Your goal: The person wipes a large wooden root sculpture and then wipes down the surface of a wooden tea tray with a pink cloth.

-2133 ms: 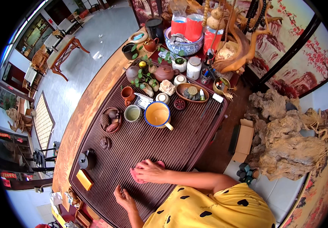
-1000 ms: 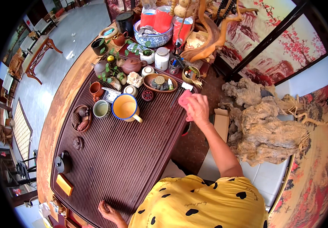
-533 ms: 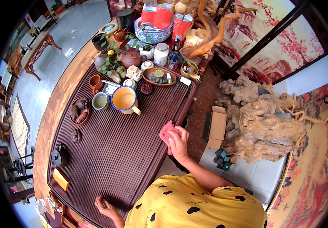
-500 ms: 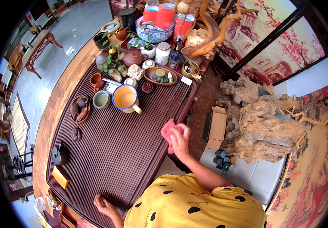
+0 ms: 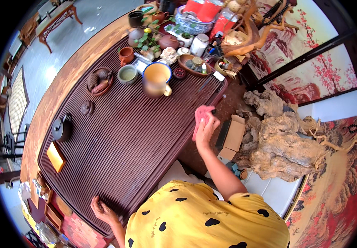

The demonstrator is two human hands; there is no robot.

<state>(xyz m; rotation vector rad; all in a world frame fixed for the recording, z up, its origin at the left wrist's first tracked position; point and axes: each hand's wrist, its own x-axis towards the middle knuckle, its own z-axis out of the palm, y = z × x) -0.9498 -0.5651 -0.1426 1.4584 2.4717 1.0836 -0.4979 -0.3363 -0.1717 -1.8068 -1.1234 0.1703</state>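
Observation:
My right hand (image 5: 206, 130) is closed around a folded pink cloth (image 5: 203, 113) at the right edge of a large dark brown slatted tea tray (image 5: 116, 140). My left hand (image 5: 102, 210) rests on the tray's near left part, fingers loosely bent, with nothing seen in it. Toward the far side of the tray stand a yellow mug with a blue rim (image 5: 157, 76), a pale green cup (image 5: 128, 74) and a small reddish-brown pitcher (image 5: 126, 56). A round brown dish (image 5: 100, 89) holds dark figurines. Near the left edge are a black teapot (image 5: 62, 129) and a yellow-orange block (image 5: 56, 157).
Past the mug crowd a brown teapot (image 5: 170, 42), a white jar (image 5: 199, 44), an oval wooden dish (image 5: 194, 65) and a blue-and-white bowl (image 5: 195, 25). On my right are an open cardboard box (image 5: 233, 134), a large gnarled root (image 5: 286, 140) and a painted screen (image 5: 310, 45).
My right hand, with the pink cloth, has moved a little farther along the tray's right edge. The view has shifted and turned. My left hand remains on the tray.

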